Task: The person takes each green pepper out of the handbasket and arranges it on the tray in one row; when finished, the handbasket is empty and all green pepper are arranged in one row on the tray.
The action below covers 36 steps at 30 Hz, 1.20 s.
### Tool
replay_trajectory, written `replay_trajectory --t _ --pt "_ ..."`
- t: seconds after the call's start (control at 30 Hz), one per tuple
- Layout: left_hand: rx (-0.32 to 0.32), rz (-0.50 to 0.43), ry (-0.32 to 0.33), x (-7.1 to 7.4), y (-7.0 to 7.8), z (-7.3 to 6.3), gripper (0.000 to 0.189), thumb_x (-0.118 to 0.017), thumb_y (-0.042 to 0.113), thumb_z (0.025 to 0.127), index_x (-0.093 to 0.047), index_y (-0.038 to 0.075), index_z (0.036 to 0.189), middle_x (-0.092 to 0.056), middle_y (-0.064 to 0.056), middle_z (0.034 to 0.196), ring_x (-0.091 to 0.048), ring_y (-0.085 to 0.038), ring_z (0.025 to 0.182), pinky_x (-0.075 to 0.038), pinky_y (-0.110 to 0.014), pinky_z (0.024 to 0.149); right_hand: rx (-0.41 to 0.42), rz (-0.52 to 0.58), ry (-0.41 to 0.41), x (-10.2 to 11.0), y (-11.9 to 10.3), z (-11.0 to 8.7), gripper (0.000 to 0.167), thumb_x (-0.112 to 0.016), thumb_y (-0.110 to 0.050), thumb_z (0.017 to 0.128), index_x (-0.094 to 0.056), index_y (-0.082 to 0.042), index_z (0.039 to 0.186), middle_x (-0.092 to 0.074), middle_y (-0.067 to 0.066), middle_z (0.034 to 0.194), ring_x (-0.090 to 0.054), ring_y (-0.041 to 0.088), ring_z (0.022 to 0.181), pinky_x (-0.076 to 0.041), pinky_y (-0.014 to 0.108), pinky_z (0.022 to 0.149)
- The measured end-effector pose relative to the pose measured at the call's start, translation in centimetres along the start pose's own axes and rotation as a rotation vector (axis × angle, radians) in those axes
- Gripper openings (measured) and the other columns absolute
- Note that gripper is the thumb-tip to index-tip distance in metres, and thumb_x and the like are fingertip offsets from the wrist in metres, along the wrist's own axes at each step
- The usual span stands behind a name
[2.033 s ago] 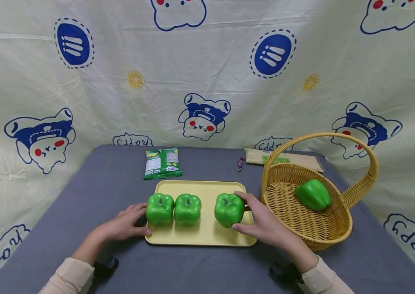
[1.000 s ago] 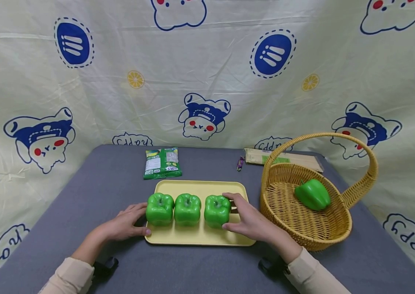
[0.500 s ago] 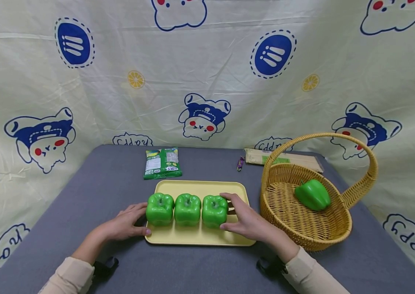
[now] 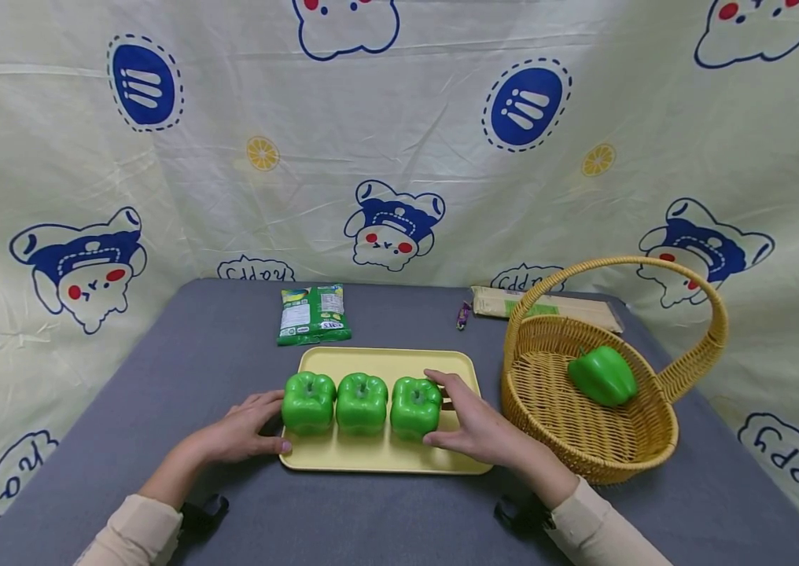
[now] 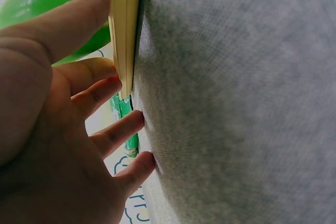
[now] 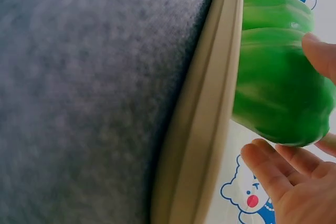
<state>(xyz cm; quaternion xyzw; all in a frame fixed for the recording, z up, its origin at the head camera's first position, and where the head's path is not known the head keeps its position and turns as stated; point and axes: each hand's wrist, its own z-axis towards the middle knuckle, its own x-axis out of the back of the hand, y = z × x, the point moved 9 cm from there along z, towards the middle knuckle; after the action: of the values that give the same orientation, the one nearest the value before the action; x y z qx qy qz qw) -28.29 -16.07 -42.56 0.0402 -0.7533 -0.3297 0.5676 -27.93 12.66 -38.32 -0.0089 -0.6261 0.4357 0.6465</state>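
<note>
Three green bell peppers stand in a row on a pale yellow tray (image 4: 385,460): a left one (image 4: 308,402), a middle one (image 4: 362,403) and a right one (image 4: 416,407). My right hand (image 4: 473,424) holds the right bell pepper from its right side, thumb at the front and index finger behind. In the right wrist view, the other fingers (image 6: 268,169) extend beside the pepper. My left hand (image 4: 247,428) touches the tray's left edge. The left wrist view shows its thumb (image 5: 79,22) at the rim and its lower fingertips on the cloth.
A wicker basket (image 4: 562,401) with a tall handle stands right of the tray, with another green bell pepper (image 4: 602,376) inside. Behind the tray lie a green snack packet (image 4: 313,315), a small purple wrapped item (image 4: 462,315) and a flat brown package (image 4: 562,306). Grey cloth covers the table.
My right hand has moved left with the right bell pepper, bringing it beside the middle one on the tray. During the last half second it has hardly moved. The left hand has stayed put.
</note>
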Motion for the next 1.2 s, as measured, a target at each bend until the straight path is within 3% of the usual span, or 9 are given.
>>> replay_trajectory --t 0.17,0.37,0.53,0.8,1.0,1.2 --pt "0.011 -0.009 -0.006 -0.1 0.0 0.0 0.079 -0.07 0.043 0.081 -0.04 0.0 0.141 -0.037 -0.02 0.147 -0.029 -0.044 0.135 -0.023 -0.067 0.103 0.037 0.036 0.004 0.3 -0.3 -0.1 0.09 -0.08 -0.028 0.074 -0.028 -0.007 0.145 -0.042 0.015 0.141 -0.053 0.028 0.121 -0.047 0.04 0.098" --pt "0.011 -0.003 0.0 0.0 0.0 0.0 0.08 -0.07 0.043 0.081 -0.04 -0.001 0.14 -0.037 -0.02 0.147 -0.03 -0.044 0.135 -0.023 -0.067 0.103 0.104 -0.007 0.054 1.7 -1.1 -0.5 0.086 -0.081 -0.026 0.074 -0.034 -0.005 0.142 -0.048 0.014 0.136 -0.052 0.028 0.123 -0.048 0.041 0.096" --pt "-0.004 0.007 0.012 0.1 0.1 -0.1 0.079 -0.07 0.043 0.081 -0.041 -0.002 0.14 -0.037 -0.021 0.146 -0.03 -0.045 0.134 -0.024 -0.067 0.103 0.079 -0.036 0.087 3.4 -1.7 -0.9 0.081 -0.079 -0.026 0.076 -0.034 -0.011 0.142 -0.047 0.011 0.134 -0.054 0.029 0.121 -0.049 0.043 0.095" --pt "0.002 0.001 0.009 0.0 -0.1 0.0 0.08 -0.071 0.043 0.081 -0.04 -0.002 0.14 -0.037 -0.021 0.146 -0.03 -0.045 0.135 -0.024 -0.068 0.102 0.079 -0.093 0.146 5.9 -2.3 -1.9 0.079 -0.076 -0.028 0.079 -0.034 -0.009 0.143 -0.047 0.012 0.134 -0.053 0.027 0.12 -0.049 0.043 0.094" --pt "-0.002 0.0 0.01 0.0 -0.1 0.0 0.08 -0.071 0.043 0.081 -0.04 -0.002 0.14 -0.037 -0.021 0.146 -0.03 -0.045 0.135 -0.024 -0.068 0.102 0.016 -0.119 0.157 7.4 -1.9 -2.5 0.078 -0.075 -0.031 0.081 -0.033 -0.012 0.144 -0.046 0.011 0.134 -0.054 0.028 0.119 -0.049 0.047 0.092" --pt "-0.007 0.005 0.015 0.0 0.1 -0.1 0.079 -0.071 0.042 0.081 -0.041 -0.003 0.139 -0.037 -0.021 0.146 -0.03 -0.045 0.134 -0.024 -0.068 0.102 0.014 -0.172 0.186 8.6 -1.6 -2.9 0.077 -0.076 -0.026 0.08 -0.035 -0.011 0.143 -0.048 0.014 0.132 -0.055 0.029 0.115 -0.05 0.047 0.09"
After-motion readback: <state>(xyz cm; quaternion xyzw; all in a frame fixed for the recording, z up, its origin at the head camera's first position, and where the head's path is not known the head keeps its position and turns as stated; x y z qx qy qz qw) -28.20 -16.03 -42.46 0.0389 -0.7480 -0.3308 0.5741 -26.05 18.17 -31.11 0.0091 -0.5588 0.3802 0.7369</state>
